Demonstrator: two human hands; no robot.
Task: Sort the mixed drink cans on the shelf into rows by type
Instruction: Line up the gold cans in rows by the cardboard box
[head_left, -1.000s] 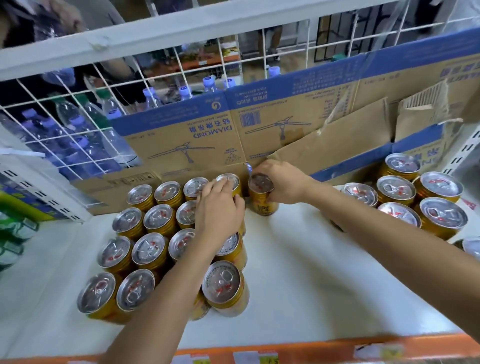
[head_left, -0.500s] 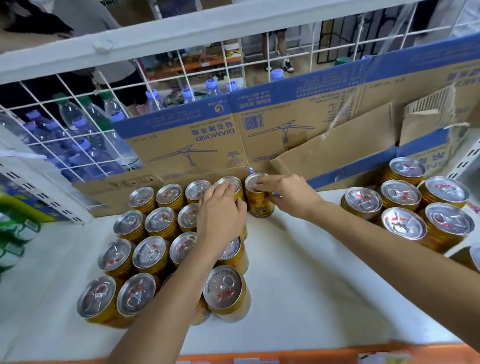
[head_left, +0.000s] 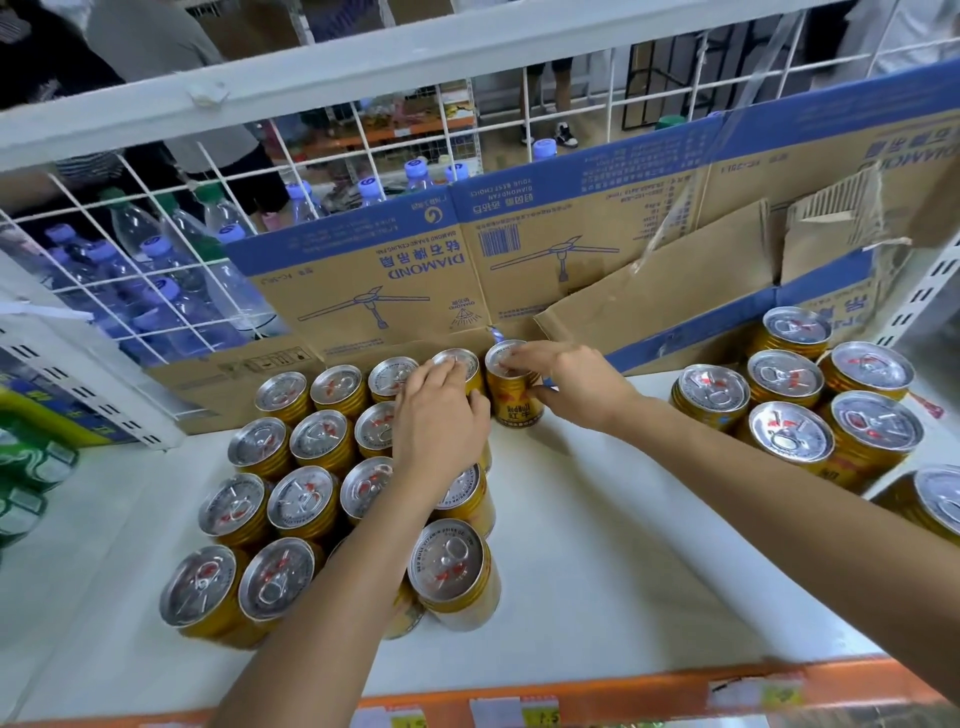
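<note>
Gold Red Bull cans with silver tops stand in rows on the white shelf (head_left: 597, 545). The left block (head_left: 301, 499) fills the shelf's left half; a looser cluster (head_left: 795, 415) stands at the right. My right hand (head_left: 576, 382) grips one gold can (head_left: 514, 400) at the back, by the cardboard, with fingers on its top and thumb at its side. This can stands next to the block's back row. My left hand (head_left: 441, 421) rests with straight fingers on the tops of cans in the block's right column, hiding some of them.
A flattened cardboard box (head_left: 571, 249) with blue print lines the shelf's back. A white wire grid (head_left: 156, 218) stands behind it, with water bottles (head_left: 156, 291) beyond. Orange shelf edge (head_left: 623, 691) with price labels runs along the front. Green cans (head_left: 31, 467) sit at the far left.
My right hand has slid the gold can leftward and back until it stands beside the block's back row. My left hand stayed on the can tops.
</note>
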